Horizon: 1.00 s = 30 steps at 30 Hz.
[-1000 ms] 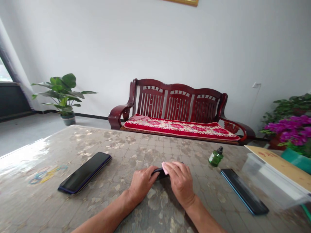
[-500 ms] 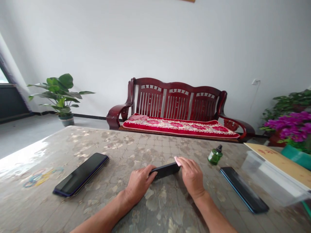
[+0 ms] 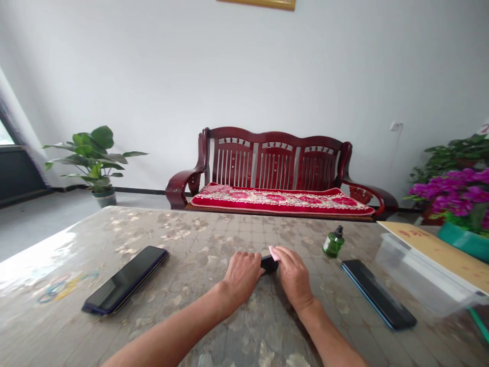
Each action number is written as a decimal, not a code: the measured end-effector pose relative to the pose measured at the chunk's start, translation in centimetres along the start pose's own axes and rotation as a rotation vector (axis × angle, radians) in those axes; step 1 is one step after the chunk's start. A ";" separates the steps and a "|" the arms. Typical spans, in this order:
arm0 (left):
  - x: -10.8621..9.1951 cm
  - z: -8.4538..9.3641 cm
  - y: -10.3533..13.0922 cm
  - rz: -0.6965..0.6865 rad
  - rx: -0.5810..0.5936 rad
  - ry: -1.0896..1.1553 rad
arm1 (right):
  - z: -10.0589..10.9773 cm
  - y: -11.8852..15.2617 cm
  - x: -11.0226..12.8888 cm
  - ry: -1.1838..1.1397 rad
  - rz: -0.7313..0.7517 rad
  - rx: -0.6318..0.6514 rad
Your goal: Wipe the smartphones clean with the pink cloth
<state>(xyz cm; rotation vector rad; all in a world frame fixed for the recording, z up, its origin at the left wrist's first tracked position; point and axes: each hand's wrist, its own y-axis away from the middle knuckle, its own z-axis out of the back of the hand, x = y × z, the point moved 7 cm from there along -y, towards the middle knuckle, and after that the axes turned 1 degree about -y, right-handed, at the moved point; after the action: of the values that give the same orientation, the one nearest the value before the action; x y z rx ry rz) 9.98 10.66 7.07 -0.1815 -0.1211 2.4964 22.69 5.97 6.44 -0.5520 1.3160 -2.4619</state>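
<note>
Between my hands, just above the table, is a black phone (image 3: 269, 264), tilted and mostly covered by fingers. My left hand (image 3: 243, 275) is closed over its left part, back of the hand up. My right hand (image 3: 294, 278) is closed on a small pale pink cloth (image 3: 273, 253) and presses it to the phone's right end. A second phone (image 3: 128, 280) in a dark blue case lies screen up to the left, apparently stacked on something thin. A third phone (image 3: 378, 294) with a blue edge lies to the right, beyond my right hand.
A green bottle (image 3: 333, 243) stands at the back right. Beside it are a clear plastic box (image 3: 416, 275) with a tan folder (image 3: 439, 250) on top, and purple flowers (image 3: 454, 193). Coloured rubber bands (image 3: 63, 288) lie left. A wooden bench (image 3: 275, 158) stands behind the table (image 3: 214, 234).
My left hand has moved right and rolled over the phone, covering more of it. The phone shows less of itself. My right hand stays at its right end with the cloth. The view shifts slightly.
</note>
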 end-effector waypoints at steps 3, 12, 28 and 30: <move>-0.7 -0.4 -1.1 0.028 -0.003 0.028 | -0.1 0.2 -0.6 -0.066 -0.062 -0.039; 1.4 0.7 0.4 0.061 -0.098 0.083 | 0.4 -0.5 -0.5 -0.136 -0.164 -0.121; 4.6 2.1 4.4 0.062 -0.680 0.896 | 3.0 -4.7 8.3 -0.059 0.203 -0.069; 5.7 2.0 5.3 0.132 -0.739 0.892 | 2.9 -4.4 7.9 -0.029 0.219 -0.060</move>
<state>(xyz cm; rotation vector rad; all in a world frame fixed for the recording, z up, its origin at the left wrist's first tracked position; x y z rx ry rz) 2.08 9.74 7.78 -1.5900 -0.6507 2.1398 16.73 2.89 13.15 -0.4300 1.3651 -2.2363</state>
